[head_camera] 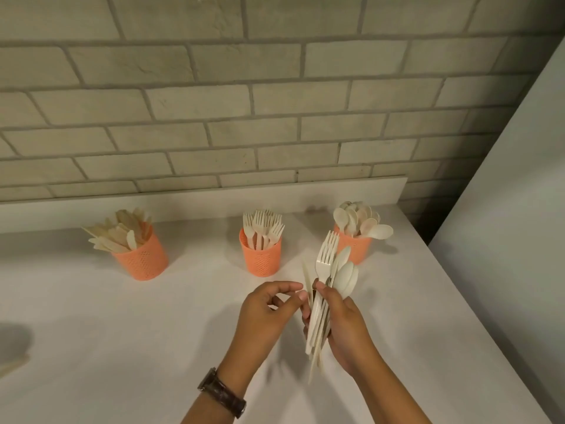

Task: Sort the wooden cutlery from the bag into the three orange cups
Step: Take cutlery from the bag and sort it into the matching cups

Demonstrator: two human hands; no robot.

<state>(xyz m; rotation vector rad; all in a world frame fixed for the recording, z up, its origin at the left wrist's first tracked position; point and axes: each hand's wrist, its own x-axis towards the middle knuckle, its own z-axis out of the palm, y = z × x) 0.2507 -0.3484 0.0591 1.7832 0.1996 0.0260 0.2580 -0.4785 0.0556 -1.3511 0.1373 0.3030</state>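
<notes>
Grips pale wooden cutlery bundle (323,266) in right hand (348,328), long axis 6-to-12 o'clock; pinches thin wooden knife (306,276) at its 9 o'clock edge with left hand (266,310).

Orange cups (140,261): were matt plastic, walls perforated in a fine mesh. Cutlery bundle (321,313), hand-held: was pale wood, smooth, matt. Counter (122,332): was white, smooth, faintly sheened. Wall (214,102): was grey brick-pattern facing, rough, matt, with recessed joints. Watch strap (223,393): was dark brown, grained like leather, slightly glossy.
</notes>
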